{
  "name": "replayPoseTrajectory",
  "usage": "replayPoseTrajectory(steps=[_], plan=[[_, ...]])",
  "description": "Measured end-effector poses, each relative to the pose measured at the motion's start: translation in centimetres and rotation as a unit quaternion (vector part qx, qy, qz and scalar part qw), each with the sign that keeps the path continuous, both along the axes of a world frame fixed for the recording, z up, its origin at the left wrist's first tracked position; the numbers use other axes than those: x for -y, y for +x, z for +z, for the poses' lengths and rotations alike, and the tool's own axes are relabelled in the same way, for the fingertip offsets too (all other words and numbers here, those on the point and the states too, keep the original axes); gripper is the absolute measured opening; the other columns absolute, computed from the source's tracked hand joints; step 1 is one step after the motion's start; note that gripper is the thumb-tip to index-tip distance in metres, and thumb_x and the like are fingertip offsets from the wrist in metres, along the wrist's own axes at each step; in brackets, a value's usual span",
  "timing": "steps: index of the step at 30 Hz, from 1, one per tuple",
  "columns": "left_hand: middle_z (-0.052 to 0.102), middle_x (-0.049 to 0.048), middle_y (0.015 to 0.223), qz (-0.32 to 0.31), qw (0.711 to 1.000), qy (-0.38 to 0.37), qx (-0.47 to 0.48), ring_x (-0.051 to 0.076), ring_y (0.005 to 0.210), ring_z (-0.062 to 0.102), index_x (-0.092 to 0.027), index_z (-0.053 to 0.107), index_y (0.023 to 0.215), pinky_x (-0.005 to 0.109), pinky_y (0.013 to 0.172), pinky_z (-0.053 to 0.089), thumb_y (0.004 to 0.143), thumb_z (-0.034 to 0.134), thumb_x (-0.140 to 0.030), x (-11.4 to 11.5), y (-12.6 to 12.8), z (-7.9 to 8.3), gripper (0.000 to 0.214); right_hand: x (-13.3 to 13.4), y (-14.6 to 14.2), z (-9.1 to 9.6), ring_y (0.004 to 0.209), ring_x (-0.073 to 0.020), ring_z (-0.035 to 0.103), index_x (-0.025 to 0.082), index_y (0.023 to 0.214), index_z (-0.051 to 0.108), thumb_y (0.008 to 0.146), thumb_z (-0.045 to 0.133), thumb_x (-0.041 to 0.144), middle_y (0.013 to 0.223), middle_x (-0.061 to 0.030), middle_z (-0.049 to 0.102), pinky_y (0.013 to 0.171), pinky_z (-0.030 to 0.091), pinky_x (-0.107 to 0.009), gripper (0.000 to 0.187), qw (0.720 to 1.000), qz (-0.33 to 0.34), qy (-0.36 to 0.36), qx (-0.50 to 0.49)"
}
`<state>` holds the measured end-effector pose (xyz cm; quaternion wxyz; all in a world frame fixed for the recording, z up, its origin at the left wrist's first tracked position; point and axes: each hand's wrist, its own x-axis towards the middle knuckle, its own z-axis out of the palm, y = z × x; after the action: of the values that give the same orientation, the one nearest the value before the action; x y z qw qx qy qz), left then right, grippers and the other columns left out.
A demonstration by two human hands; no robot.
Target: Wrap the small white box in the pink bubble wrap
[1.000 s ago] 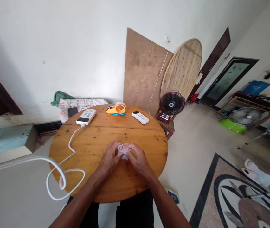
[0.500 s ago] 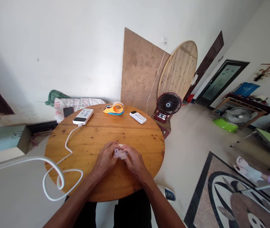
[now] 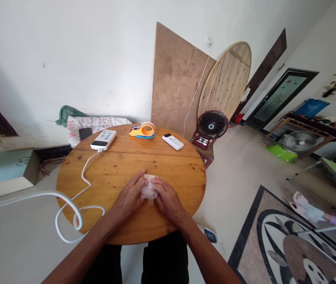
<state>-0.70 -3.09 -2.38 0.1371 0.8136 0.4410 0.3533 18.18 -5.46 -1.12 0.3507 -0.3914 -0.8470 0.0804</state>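
Between my two hands, close to the front of the round wooden table (image 3: 105, 183), is a small crumpled piece of translucent whitish plastic (image 3: 148, 190); its exact kind is unclear. My left hand (image 3: 131, 194) grips its left side with bent fingers. From the right, my right hand (image 3: 168, 198) has its fingers curled over the plastic. A narrow clear strip hangs from the near side of it. Farther back on the table stands an orange and blue tape dispenser (image 3: 142, 130) with a roll of clear tape.
A white power bank (image 3: 104, 140) with a plugged-in white cable (image 3: 83, 173) lies at the table's back left. Another white power bank (image 3: 173, 141) lies at the back right. Beyond the table's right edge, a dark red fan (image 3: 211, 126) stands on a stool.
The plastic now shows more between my hands, spread a little flatter, with a strip hanging toward me. My fingers have shifted on it. The camera view has tilted slightly down.
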Motion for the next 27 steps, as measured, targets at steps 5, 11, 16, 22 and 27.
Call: replayPoseTrajectory(steps=[5, 11, 16, 22, 27], plan=[[0.054, 0.0118, 0.129, -0.021, 0.995, -0.052, 0.081, 0.022, 0.115, 0.055, -0.02, 0.05, 0.095, 0.037, 0.094, 0.046, 0.077, 0.049, -0.02, -0.5, 1.0, 0.3, 0.018, -0.3, -0.1, 0.1, 0.127, -0.0181, 0.044, 0.02, 0.108, 0.056, 0.087, 0.042, 0.009, 0.126, -0.0094, 0.056, 0.107, 0.037, -0.038, 0.028, 0.999, 0.006, -0.012, -0.035], [0.065, 0.0016, 0.086, -0.001, 0.975, -0.177, 0.135, 0.017, 0.076, 0.061, -0.021, 0.052, 0.089, 0.026, 0.067, 0.047, 0.076, 0.052, -0.031, 0.1, 1.3, 2.9, 0.017, -0.9, 0.9, 2.6, 0.1, -0.0173, 0.059, 0.021, 0.099, 0.059, 0.085, 0.05, 0.019, 0.105, -0.0051, 0.065, 0.089, 0.046, -0.032, 0.017, 0.973, 0.02, -0.171, -0.156], [0.06, -0.0003, 0.065, 0.073, 0.972, -0.22, 0.047, 0.017, 0.059, 0.054, -0.019, 0.057, 0.08, 0.026, 0.055, 0.038, 0.077, 0.05, -0.044, -1.4, 1.8, 4.0, 0.026, -3.1, 1.4, 3.0, 0.069, -0.0126, 0.055, 0.017, 0.086, 0.059, 0.079, 0.059, 0.033, 0.078, 0.0009, 0.061, 0.065, 0.046, -0.024, 0.018, 0.886, 0.04, -0.363, -0.284], [0.067, 0.0036, 0.077, 0.009, 0.939, -0.273, 0.209, 0.018, 0.067, 0.059, -0.016, 0.062, 0.087, 0.026, 0.059, 0.043, 0.079, 0.048, -0.045, -3.1, 2.6, 2.3, 0.034, -4.0, 0.8, 1.9, 0.07, -0.0134, 0.057, 0.017, 0.095, 0.06, 0.077, 0.061, 0.039, 0.081, -0.0003, 0.062, 0.067, 0.048, -0.026, 0.029, 0.841, 0.025, -0.407, -0.356], [0.066, 0.0026, 0.076, 0.03, 0.907, -0.28, 0.314, 0.017, 0.068, 0.059, -0.014, 0.062, 0.086, 0.027, 0.062, 0.046, 0.075, 0.057, -0.044, -3.3, 3.3, 1.3, 0.032, -3.5, 0.7, 2.2, 0.086, -0.0159, 0.059, 0.019, 0.107, 0.057, 0.067, 0.074, 0.032, 0.097, -0.0014, 0.063, 0.075, 0.049, -0.027, 0.045, 0.855, 0.044, -0.407, -0.317]])
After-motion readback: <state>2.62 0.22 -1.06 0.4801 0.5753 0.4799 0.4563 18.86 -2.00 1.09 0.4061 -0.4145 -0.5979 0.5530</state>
